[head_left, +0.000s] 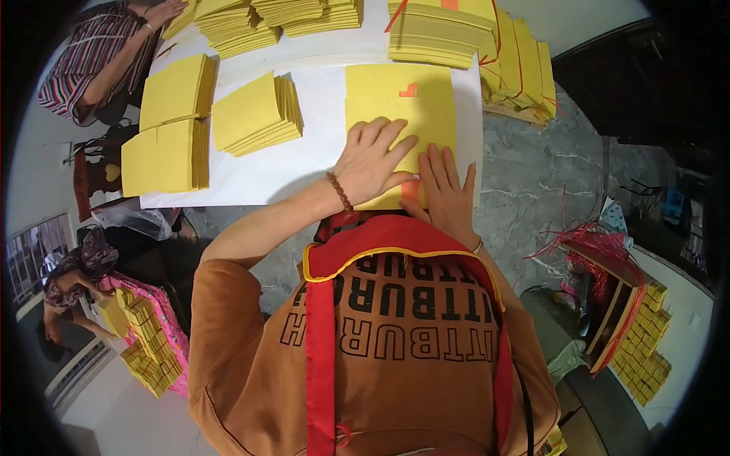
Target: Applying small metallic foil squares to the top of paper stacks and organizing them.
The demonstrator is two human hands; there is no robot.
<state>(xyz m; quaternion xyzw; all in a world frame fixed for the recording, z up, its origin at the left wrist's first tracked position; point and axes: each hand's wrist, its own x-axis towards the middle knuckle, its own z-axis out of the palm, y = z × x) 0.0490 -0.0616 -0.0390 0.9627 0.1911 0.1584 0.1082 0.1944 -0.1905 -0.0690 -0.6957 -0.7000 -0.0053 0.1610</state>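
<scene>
Yellow paper sheets lie on the white table in front of me, with a small orange-red patch near their far part and another near my hands. Across them rests my left hand, its fingers spread and a brown bead bracelet at the wrist. Beside it my right hand lies flat along the right edge of the paper, fingers stretched out and thumb toward the left hand. Neither hand grips anything. To the left is a fanned stack of yellow paper, untouched.
A tied yellow bundle stands at the white table's left. More stacks line its far side and right corner. A co-worker's arm reaches in at far left. Red strings hang over a wooden stand at right.
</scene>
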